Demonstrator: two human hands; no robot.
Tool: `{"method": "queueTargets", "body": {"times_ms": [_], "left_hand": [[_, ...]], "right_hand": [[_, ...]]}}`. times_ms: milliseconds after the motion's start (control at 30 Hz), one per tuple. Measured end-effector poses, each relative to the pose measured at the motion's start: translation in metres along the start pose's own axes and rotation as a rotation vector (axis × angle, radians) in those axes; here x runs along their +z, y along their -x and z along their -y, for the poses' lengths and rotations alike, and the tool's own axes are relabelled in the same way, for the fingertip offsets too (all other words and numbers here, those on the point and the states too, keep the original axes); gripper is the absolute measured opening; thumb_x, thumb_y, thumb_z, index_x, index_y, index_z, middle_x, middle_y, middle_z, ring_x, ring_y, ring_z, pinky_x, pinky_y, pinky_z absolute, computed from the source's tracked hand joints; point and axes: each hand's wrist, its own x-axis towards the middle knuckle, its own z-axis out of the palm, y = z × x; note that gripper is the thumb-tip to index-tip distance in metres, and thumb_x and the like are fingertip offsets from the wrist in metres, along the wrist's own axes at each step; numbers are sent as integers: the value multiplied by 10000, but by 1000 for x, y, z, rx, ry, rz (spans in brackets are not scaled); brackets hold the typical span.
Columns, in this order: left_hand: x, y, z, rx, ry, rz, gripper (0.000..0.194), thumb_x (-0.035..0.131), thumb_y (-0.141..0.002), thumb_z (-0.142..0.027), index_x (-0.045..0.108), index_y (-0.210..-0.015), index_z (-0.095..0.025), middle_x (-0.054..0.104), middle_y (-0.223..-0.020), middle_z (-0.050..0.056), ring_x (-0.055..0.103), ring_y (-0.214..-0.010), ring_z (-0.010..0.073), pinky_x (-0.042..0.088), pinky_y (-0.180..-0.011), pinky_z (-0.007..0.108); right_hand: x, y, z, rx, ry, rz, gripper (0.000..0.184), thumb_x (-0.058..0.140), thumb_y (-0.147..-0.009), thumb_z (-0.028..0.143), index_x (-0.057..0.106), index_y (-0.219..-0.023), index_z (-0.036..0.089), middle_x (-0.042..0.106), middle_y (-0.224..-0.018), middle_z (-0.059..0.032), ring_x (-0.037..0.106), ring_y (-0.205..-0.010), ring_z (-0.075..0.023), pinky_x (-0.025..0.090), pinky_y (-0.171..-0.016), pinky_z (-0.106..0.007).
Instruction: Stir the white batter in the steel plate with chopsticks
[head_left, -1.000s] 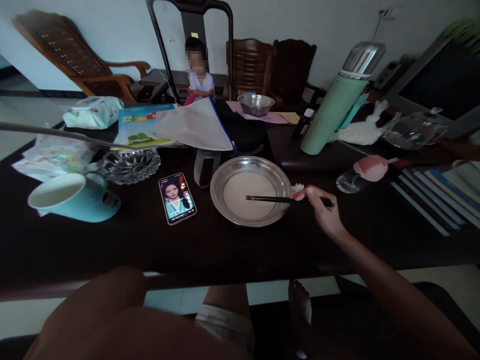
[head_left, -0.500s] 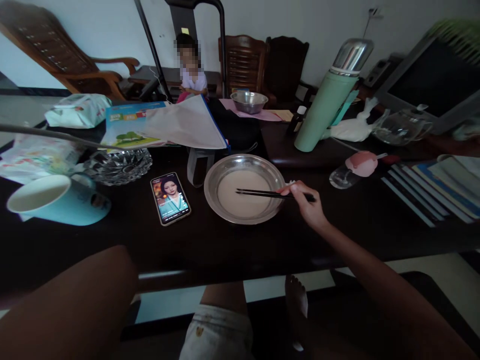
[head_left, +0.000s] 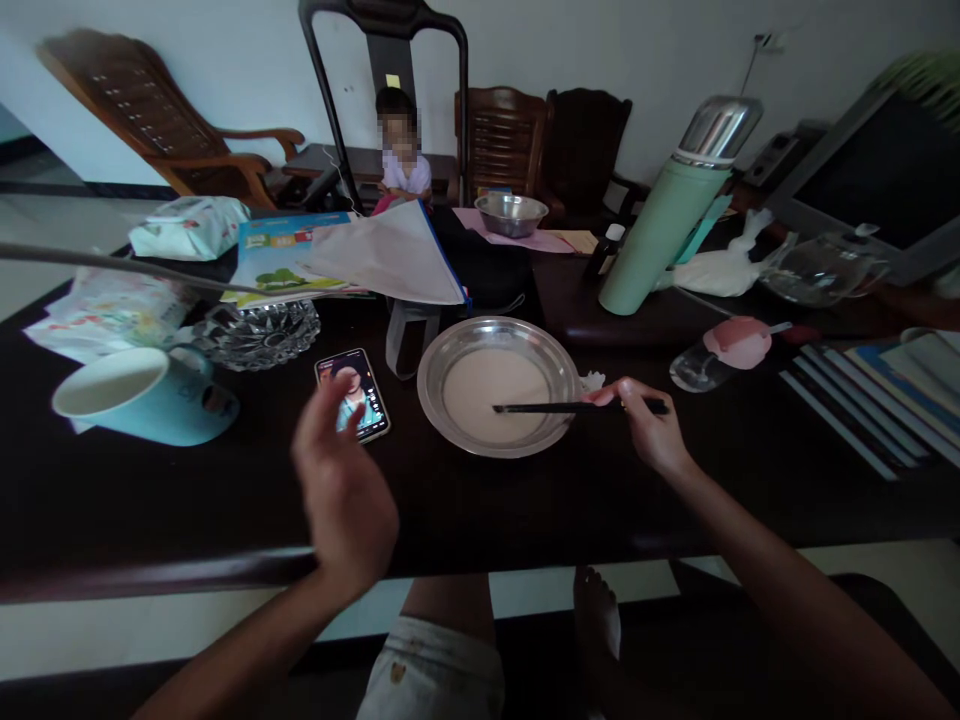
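My right hand (head_left: pixel 654 425) is closed around a pair of dark chopsticks (head_left: pixel 551 408). Their tips reach into the pale, milky liquid (head_left: pixel 491 385) in a round metal bowl (head_left: pixel 499 450). Nothing is held in my left hand (head_left: pixel 343 480), which is raised in front of the smartphone (head_left: pixel 375 425) with its fingers apart and slightly blurred. That hand covers part of the phone, whose lit screen shows a figure in teal clothing. A bit of crumpled white material (head_left: pixel 592 381) lies by the bowl's right rim.
At left stand a light-blue mug (head_left: pixel 161 410) and a glass ashtray (head_left: pixel 259 335). Farther back are books (head_left: pixel 262 250) and a second metal bowl (head_left: pixel 512 215). A green thermos (head_left: pixel 667 220), pink-lidded cup (head_left: pixel 724 350) and stacked books (head_left: pixel 862 410) are at right. Another person (head_left: pixel 405 165) sits across the table.
My left hand has come up over the lower part of the phone, fingers now apart. The chopsticks now lie together, tips still in the liquid. The view has shifted slightly.
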Motion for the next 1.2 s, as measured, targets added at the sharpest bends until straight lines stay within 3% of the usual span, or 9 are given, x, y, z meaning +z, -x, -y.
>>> {"method": "queueTargets", "body": {"times_ms": [67,167,267,333,500,600,767,1000,1200], "left_hand": [[10,-10,12,-141,62,-45,172,749,-997,-392,828,-1136,-329,761,-1430,14,530,-1559,271,435,-1267,392],[33,-33,24,-471,139,-96,139,707,-997,-303,806,-915,-249,820,-1170,59,685,-1354,261,529,-1135,356],[52,-54,31,-603,198,-160,254,636,-1036,-257,771,-826,-206,804,-978,43,760,-1061,198,555,-1029,293],[57,-63,39,-645,263,-156,205,642,-981,-218,759,-815,-196,793,-893,34,768,-953,205,580,-991,317],[54,-72,72,-682,347,-101,105,692,-782,-320,720,-749,-225,759,-714,47,788,-944,329,638,-900,429],[49,-71,86,-659,328,-90,158,739,-748,-377,682,-699,-238,711,-640,16,766,-820,287,632,-814,379],[44,-67,88,-671,324,-60,222,739,-771,-432,730,-715,-218,752,-701,35,768,-801,269,619,-793,354],[43,-64,89,-662,330,-54,235,754,-772,-453,729,-731,-223,789,-752,57,808,-986,338,634,-889,397],[41,-65,90,-666,313,-66,221,734,-800,-432,751,-746,-218,792,-747,37,782,-862,264,619,-814,331]], "right_hand": [[3,2,-1,14,-6,33,548,768,-875,804,821,-710,284,863,-780,-41,836,-798,-292,669,-846,-457],[12,3,0,6,1,97,446,873,-814,736,853,-781,291,886,-840,-34,839,-820,-276,666,-802,-430],[14,-1,1,-34,37,97,438,844,-850,728,861,-804,293,896,-887,-36,842,-874,-268,659,-847,-430],[9,-4,3,-57,71,56,457,807,-884,735,856,-794,290,895,-894,-42,840,-892,-271,653,-869,-434],[-8,-2,7,-45,72,-6,521,723,-959,730,818,-709,283,842,-760,-36,816,-783,-267,650,-856,-441],[-3,3,4,-63,62,77,471,760,-945,708,831,-742,289,860,-818,-38,814,-813,-263,645,-844,-435],[12,0,-6,-125,108,92,365,813,-924,664,866,-851,311,880,-919,-42,786,-873,-259,618,-870,-444],[-4,0,2,-72,70,-58,473,734,-982,683,831,-729,296,812,-784,-28,769,-808,-250,579,-837,-423],[17,7,-4,-95,40,74,429,747,-970,687,859,-795,311,872,-888,-38,793,-880,-262,603,-885,-442]]}}
